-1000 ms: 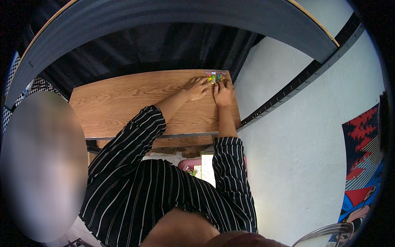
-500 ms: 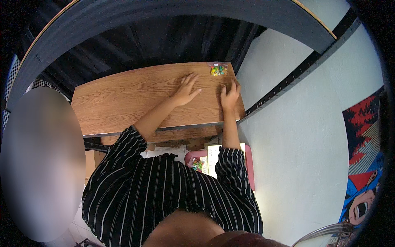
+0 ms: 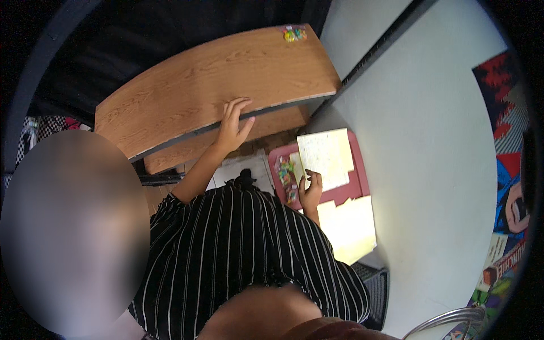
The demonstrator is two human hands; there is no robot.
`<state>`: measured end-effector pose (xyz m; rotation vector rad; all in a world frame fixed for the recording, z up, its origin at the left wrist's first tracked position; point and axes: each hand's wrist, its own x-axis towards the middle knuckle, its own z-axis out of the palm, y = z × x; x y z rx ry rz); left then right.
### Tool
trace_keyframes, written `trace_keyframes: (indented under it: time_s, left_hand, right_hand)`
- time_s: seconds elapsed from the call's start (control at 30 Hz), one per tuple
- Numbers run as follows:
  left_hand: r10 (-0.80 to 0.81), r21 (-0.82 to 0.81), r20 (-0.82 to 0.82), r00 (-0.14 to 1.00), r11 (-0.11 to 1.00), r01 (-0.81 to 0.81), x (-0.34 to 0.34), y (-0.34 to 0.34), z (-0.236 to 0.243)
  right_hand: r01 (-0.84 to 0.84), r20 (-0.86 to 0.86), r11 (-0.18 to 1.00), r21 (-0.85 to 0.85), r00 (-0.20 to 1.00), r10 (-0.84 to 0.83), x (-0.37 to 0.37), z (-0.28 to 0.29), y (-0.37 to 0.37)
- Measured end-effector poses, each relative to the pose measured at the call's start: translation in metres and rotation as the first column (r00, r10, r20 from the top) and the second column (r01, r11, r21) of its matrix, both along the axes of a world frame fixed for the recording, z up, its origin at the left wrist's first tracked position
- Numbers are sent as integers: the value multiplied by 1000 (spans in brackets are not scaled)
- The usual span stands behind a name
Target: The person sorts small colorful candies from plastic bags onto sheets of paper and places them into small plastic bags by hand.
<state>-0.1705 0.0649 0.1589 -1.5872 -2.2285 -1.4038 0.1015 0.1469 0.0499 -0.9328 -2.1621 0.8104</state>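
My left hand (image 3: 233, 126) is at the front edge of the wood-grain shelf (image 3: 187, 90), fingers spread and holding nothing. Lower down on the right, my right hand (image 3: 310, 192) hovers over or rests on a cream sheet of paper (image 3: 326, 153) with handwriting; I cannot tell if they touch. Its fingers are loosely bent with the thumb apart, and nothing shows between them. Beside that hand lie small clear bags of colourful pieces (image 3: 285, 173). Both paper and bags are on a dark pink plastic surface (image 3: 359, 164). Another bag of colourful pieces (image 3: 294, 35) lies at the shelf's far right corner.
More cream paper (image 3: 351, 224) lies nearer to me, by a dark mesh basket or chair (image 3: 375, 292). A lower wooden shelf (image 3: 272, 126) runs beneath the upper one. White wall (image 3: 419, 164) closes off the right side. A blurred oval (image 3: 73, 232) covers the left.
My view has turned down and right. My right hand has left the shelf and come down to the papers on the pink surface. The left hand has drawn back to the shelf's front edge.
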Motion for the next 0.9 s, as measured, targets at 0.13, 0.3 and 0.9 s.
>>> trace_keyframes:
  time_s: [0.13,0.3,0.9]
  left_hand:
    - [-126,-71,45,991,989,129,33,-20,-30]
    - [-238,-169,244,940,944,282,68,-30,-66]
    - [-169,-319,756,633,749,580,110,-71,-138]
  right_hand:
    - [137,155,987,-89,980,-122,23,-16,-25]
    - [340,488,920,-194,847,-211,37,-39,-52]
    - [255,373,879,-403,923,-97,40,-50,-52]
